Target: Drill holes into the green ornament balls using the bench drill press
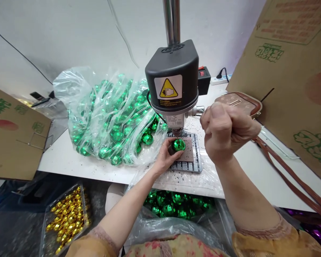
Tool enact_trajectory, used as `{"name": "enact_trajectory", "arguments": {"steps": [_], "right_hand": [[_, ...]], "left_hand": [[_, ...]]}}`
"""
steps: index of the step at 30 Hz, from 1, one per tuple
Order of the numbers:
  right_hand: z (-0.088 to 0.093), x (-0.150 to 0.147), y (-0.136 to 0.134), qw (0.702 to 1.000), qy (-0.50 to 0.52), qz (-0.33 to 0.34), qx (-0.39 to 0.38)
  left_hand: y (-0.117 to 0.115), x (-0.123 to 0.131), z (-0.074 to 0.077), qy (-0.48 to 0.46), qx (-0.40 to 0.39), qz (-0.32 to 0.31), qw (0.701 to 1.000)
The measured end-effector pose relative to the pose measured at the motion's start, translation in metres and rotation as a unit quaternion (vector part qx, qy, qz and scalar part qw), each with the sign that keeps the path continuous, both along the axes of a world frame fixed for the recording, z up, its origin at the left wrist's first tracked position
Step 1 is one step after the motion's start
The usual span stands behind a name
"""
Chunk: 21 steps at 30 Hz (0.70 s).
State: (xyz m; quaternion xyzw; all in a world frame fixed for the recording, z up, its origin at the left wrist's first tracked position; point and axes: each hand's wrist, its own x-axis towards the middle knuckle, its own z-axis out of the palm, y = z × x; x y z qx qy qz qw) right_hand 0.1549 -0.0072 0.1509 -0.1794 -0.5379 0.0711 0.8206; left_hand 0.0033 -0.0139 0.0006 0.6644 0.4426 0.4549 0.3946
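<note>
My left hand [164, 157] pinches a green faceted ball [179, 145] and holds it on the grey ribbed plate [196, 162] directly under the bit of a small bench drill [172, 84]. My right hand [224, 130] is raised to the right of the drill head, closed in a fist around its feed lever [198, 110], whose end is hidden inside the fingers. Dark shavings lie scattered around the plate.
A clear plastic bag of green balls [109, 117] lies left of the drill. Another bag of green balls [176, 207] sits below the table edge; a tray of gold balls [66, 216] is lower left. A brown purse [240, 101] with strap and cardboard sheets [291, 67] stand right.
</note>
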Motion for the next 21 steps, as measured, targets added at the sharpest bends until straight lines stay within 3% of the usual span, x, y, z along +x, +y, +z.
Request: {"name": "enact_trajectory", "arguments": {"steps": [21], "right_hand": [[-0.024, 0.003, 0.008, 0.993, -0.031, -0.007, 0.111]], "left_hand": [[-0.002, 0.0, 0.001, 0.014, 0.018, 0.006, 1.0]]}}
